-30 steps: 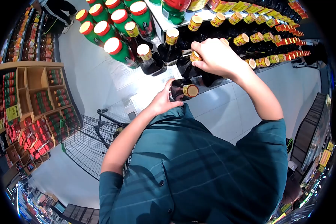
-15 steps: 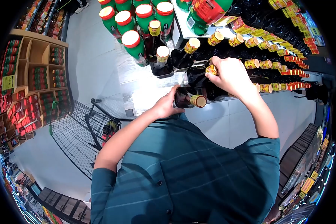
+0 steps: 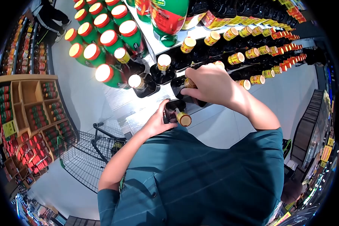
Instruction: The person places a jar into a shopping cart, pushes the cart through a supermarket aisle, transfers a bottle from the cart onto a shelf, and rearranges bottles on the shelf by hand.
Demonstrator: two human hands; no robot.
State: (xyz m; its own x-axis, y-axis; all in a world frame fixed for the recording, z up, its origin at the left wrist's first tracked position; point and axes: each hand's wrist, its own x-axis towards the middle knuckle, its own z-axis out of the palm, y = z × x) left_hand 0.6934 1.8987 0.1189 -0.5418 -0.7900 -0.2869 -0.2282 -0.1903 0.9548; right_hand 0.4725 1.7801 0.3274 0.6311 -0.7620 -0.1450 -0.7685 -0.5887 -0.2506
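My left hand [image 3: 156,122] is wrapped around the body of a dark sauce bottle [image 3: 173,107], close to my front, its yellow-capped top leaning toward me. By the yellow cap and neck, my right hand [image 3: 211,84] grips another dark sauce bottle [image 3: 177,86] at the near edge of the display; its fingers cover most of the cap. Just left of it, two yellow-capped bottles, one dark bottle [image 3: 145,86] and another dark bottle [image 3: 164,71], stand upright on the pale display top [image 3: 133,118].
Green bottles with red caps [image 3: 101,39] crowd the display's far left. Rows of yellow-capped bottles [image 3: 235,58] run right. A raised white shelf [image 3: 153,43] carries larger bottles. At left are a shopping cart [image 3: 83,160] and wooden shelving [image 3: 30,92]. A person's legs [image 3: 51,17] show upper left.
The view has swung, so the display sits lower and further left, and the person's legs have come into sight. Both hands keep their hold on their bottles.
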